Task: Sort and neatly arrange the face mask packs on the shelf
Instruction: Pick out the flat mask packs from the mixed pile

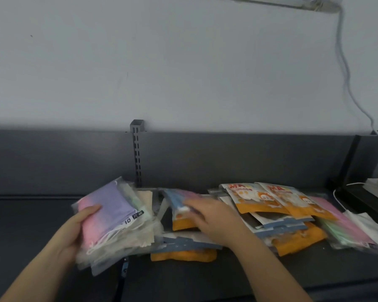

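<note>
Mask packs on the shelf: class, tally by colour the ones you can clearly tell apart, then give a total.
Orange cartoon packs showing red lettering: 2
Pink-and-purple pack gripped by the left hand: 1
Pink pack at the far right: 1
Total: 4
The other packs overlap too much to count.

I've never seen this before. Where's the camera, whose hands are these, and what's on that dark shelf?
No machine: a person wears one camera on the head, looking down at their own hands. On the dark grey shelf lie orange-and-white printed packs of face masks, and loose white masks far right. The left hand grips a stack of clear packs, a pink-and-lilac mask on top. The right hand reaches onto the middle pile; blur hides whether it grips.
</note>
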Available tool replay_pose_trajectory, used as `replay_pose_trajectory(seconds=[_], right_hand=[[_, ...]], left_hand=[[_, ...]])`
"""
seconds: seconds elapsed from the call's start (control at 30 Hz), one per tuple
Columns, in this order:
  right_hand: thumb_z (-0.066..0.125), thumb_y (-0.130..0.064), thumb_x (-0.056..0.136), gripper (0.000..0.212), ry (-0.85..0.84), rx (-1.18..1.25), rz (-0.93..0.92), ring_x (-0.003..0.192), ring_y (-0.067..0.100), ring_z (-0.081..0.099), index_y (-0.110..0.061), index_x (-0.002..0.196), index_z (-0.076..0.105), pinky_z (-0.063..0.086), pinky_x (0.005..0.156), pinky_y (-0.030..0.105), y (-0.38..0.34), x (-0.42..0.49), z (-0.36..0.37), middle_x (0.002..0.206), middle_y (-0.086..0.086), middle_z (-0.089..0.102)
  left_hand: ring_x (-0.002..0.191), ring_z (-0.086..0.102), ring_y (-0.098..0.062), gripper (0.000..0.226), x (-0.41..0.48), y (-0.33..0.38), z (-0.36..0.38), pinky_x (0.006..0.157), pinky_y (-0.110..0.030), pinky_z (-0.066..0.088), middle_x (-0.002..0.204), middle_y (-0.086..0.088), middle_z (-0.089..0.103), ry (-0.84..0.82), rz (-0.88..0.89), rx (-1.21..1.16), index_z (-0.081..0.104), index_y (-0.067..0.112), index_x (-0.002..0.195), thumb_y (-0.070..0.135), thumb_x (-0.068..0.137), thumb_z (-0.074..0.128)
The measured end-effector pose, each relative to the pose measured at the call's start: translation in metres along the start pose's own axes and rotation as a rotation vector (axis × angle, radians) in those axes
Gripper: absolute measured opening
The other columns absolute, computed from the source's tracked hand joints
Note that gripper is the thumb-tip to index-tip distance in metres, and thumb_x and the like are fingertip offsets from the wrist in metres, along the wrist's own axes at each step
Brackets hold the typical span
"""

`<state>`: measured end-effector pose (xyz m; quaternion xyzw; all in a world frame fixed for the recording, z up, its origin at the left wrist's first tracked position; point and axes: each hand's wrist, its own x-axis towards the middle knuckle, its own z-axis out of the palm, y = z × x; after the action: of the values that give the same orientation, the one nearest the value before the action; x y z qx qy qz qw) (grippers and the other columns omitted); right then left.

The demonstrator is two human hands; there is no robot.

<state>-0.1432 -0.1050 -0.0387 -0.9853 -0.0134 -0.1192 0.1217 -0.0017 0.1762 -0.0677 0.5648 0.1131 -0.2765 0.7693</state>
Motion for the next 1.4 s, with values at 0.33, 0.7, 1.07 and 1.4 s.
replay_pose_trajectory(seconds=[0.33, 0.7, 1.07, 1.4], right_hand=[[0.055, -0.016, 0.097, 0.03, 0.621, -0.072, -0.419, 0.104, 0.02, 0.066, -0.014, 0.126, 0.062, 0.056, 0.087, 0.037, -0.046, 0.012, 0.015, 0.121, 0.005, 0.068], [0.049, -0.047, 0.097, 0.045, -0.057, -0.075, 0.154, 0.143, 0.017, 0.028, -0.038, 0.14, 0.045, 0.023, 0.12, 0.049, -0.012, -0.013, -0.02, 0.152, -0.008, 0.035], [0.068, -0.076, 0.065, 0.097, -0.445, -0.341, 0.527, 0.144, 0.036, -0.034, -0.041, 0.147, 0.029, -0.012, 0.11, 0.071, 0.053, -0.092, -0.031, 0.16, -0.009, -0.031], [0.043, -0.033, 0.103, 0.04, 0.983, 0.154, 0.192, 0.082, 0.001, 0.062, -0.006, 0.107, 0.073, 0.042, 0.076, 0.002, 0.028, -0.073, -0.041, 0.089, 0.0, 0.073]], left_hand=[[0.072, 0.074, -0.041, 0.067, 0.002, -0.011, 0.02, 0.07, -0.05, 0.057, 0.099, -0.028, 0.074, -0.135, -0.006, -0.035, 0.065, 0.001, 0.117, 0.059, 0.083, 0.059], [0.059, 0.072, -0.039, 0.044, 0.003, -0.019, 0.03, 0.061, -0.057, 0.06, 0.082, -0.027, 0.073, -0.137, -0.106, -0.015, 0.064, 0.001, 0.108, 0.026, 0.072, 0.065], [0.08, 0.071, -0.039, 0.058, 0.007, -0.014, 0.053, 0.09, -0.057, 0.052, 0.109, -0.025, 0.07, -0.178, -0.041, -0.06, 0.063, 0.007, 0.126, 0.032, 0.073, 0.065], [0.073, 0.074, -0.038, 0.044, -0.002, -0.011, 0.087, 0.071, -0.057, 0.059, 0.1, -0.023, 0.075, -0.289, -0.038, 0.033, 0.067, 0.007, 0.114, 0.026, 0.074, 0.067]])
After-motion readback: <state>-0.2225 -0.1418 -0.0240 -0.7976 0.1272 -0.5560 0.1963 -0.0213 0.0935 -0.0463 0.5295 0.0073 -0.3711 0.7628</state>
